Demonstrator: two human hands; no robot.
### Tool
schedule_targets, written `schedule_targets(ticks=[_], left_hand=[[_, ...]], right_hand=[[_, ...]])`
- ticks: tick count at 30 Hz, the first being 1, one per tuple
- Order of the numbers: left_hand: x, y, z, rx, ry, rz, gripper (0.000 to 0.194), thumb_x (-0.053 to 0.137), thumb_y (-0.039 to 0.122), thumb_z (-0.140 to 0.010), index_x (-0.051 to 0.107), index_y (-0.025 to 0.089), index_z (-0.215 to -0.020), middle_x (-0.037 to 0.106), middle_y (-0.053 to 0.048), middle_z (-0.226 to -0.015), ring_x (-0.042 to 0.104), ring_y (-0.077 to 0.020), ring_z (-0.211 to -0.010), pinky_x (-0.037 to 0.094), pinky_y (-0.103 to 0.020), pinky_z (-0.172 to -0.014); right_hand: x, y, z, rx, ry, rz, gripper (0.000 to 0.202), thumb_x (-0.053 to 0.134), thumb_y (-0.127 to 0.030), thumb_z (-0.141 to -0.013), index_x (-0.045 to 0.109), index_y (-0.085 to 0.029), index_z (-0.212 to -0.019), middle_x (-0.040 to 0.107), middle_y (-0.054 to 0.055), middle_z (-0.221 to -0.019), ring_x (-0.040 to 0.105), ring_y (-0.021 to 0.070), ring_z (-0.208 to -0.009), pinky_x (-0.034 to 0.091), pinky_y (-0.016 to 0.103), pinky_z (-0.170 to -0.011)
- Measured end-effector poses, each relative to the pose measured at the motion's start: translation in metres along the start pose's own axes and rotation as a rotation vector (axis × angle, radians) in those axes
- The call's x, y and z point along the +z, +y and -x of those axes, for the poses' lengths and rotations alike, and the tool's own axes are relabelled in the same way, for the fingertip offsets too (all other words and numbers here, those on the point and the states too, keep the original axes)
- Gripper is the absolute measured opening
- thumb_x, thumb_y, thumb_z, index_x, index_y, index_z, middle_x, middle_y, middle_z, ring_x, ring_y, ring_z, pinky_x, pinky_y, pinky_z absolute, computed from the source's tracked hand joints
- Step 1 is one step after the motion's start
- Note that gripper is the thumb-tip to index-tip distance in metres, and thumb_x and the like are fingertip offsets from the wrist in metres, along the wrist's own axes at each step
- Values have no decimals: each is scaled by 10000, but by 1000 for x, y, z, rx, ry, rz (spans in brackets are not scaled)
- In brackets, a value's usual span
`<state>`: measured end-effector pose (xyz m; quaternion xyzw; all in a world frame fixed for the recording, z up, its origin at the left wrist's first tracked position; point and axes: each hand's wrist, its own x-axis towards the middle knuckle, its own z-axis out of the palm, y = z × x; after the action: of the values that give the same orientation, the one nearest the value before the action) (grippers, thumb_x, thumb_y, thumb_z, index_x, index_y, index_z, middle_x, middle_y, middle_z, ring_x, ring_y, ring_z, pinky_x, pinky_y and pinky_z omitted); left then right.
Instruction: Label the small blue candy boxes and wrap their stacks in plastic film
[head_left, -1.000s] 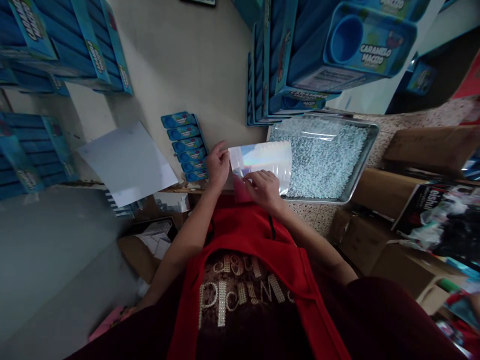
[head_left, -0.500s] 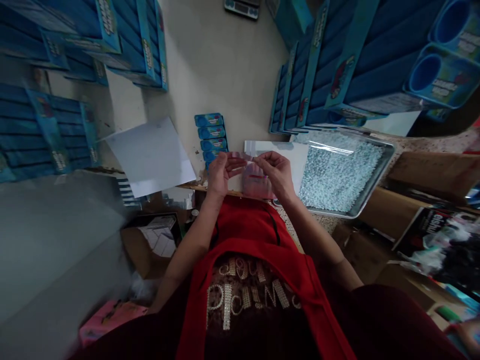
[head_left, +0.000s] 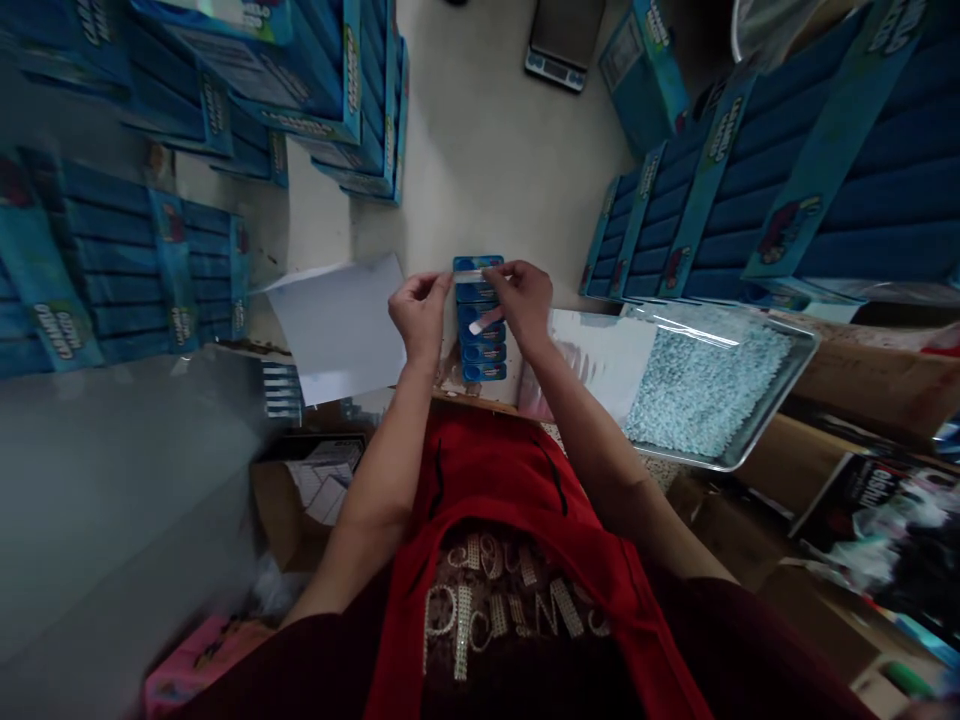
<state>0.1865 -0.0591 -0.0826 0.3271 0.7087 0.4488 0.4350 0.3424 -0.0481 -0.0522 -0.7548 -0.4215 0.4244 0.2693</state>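
My left hand (head_left: 420,312) and my right hand (head_left: 526,302) pinch the two ends of a thin, pale see-through strip (head_left: 470,275). It is stretched level between my fingertips, over the far part of a row of small blue boxes (head_left: 483,355). A loose pale tail (head_left: 486,321) hangs below my right fingers; whether it belongs to the same strip I cannot tell. The blue boxes lie side by side on the white table (head_left: 495,150) near its front edge. Whether the strip touches them is unclear.
Stacks of blue cartons stand at the left (head_left: 360,110) and right (head_left: 705,190). A metal tray (head_left: 780,400) of pale blue pellets sits at the right, beside a white sheet (head_left: 600,360). Another white sheet (head_left: 337,325) lies left. A small scale (head_left: 566,45) stands at the back.
Both hands have moved over the row of blue boxes, and the strip now spans above it. My right hand was over the pink translucent item before. The view has shifted left.
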Motion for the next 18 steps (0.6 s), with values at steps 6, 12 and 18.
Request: schedule_targets(ticks=[6,12,18], left_hand=[[7,-19,-25,-108,-61,83,230,857,408,-851,785,189,-840,736,-22,-744,694,-148,-711,554,-250,-684],[9,-23,-28,-168,-79,131,307,891,490,-783,771,208,-814,735,-18,-733,689,-153,-698,554,-267,-681],[14,-31,-30,-432,-178,264,417,939,548,-738,716,217,-858,774,-36,-874,730,-175,-830,562,-288,-741]], right_hand=[[14,-2,-22,-31,24,200,280,672,-464,-965,788,-214,-921,726,13,-804,684,213,-802,511,366,-833],[17,0,-24,-11,28,248,284,644,-480,-947,749,-220,-901,733,22,-803,672,221,-798,514,362,-817],[17,9,-37,123,76,339,371,724,-536,-889,630,-223,-1066,698,31,-943,695,248,-946,521,388,-888]])
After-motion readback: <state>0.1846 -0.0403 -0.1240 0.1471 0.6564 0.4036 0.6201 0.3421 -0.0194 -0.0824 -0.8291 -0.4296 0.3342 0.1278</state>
